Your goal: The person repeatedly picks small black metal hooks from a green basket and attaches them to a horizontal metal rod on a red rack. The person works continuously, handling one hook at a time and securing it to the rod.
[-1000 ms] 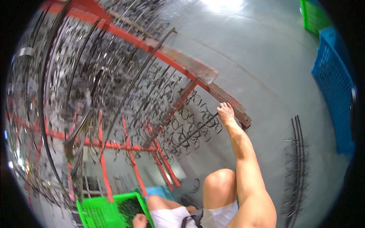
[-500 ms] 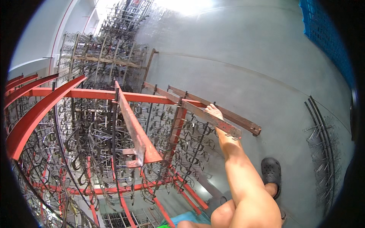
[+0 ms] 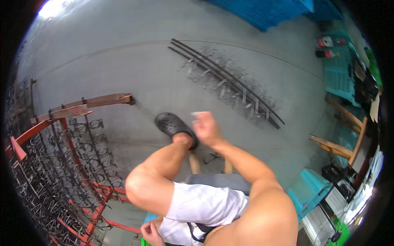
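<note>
My right hand (image 3: 208,130) is held out in front of me above the floor, between a black clog and several dark rods. Its fingers are bent and somewhat blurred, with a small pale thing at their tips that I cannot make out. My left hand (image 3: 152,234) is low at the left, beside the white shorts (image 3: 205,201), with its fingers curled inward. Whatever it may hold is hidden. Below my right hand, a thin dark wire piece (image 3: 212,158) shows between the wooden legs of a grey-seated stool (image 3: 219,180).
At the left stands a red rack (image 3: 67,137) hung with many thin wire pieces. Dark rods (image 3: 230,84) bearing metal strips lie on the floor ahead. On the right are a wooden stool (image 3: 340,137), turquoise crates (image 3: 310,190) and bottles (image 3: 328,42). Blue crates (image 3: 262,12) stand far off.
The view has swung right, so the rack now sits further left and the rods nearer the middle. The arm that reached to the rack's rail is away from it; both hands now show.
</note>
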The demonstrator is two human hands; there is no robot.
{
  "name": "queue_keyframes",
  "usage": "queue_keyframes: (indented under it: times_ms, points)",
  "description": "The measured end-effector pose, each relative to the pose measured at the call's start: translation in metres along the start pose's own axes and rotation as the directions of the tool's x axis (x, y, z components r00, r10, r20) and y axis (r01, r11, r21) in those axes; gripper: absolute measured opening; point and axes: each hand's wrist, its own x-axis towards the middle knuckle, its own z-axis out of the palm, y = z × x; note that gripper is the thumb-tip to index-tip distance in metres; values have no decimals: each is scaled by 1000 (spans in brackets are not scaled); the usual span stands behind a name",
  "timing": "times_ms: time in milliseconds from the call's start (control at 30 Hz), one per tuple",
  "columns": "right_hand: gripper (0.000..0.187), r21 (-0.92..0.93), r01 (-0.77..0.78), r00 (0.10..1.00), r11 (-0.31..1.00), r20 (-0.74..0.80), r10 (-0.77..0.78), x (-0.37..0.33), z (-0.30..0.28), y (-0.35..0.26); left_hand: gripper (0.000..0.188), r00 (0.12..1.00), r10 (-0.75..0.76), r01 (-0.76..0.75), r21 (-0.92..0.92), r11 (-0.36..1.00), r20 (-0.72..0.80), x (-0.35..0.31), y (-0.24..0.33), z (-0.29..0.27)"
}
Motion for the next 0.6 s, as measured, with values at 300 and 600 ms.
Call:
queue_keyframes:
  times_ms: [300, 600]
  points:
    - [48, -553, -789, 534, 269, -400, 745, -113, -252, 275, 23, 969, 150, -68, -369, 927, 198, 74, -57, 50]
    - [48, -705, -634, 555, 318, -128, 822, -109, -248, 282, 21, 961, -53, 40, 54, 998, 273, 99, -45, 33]
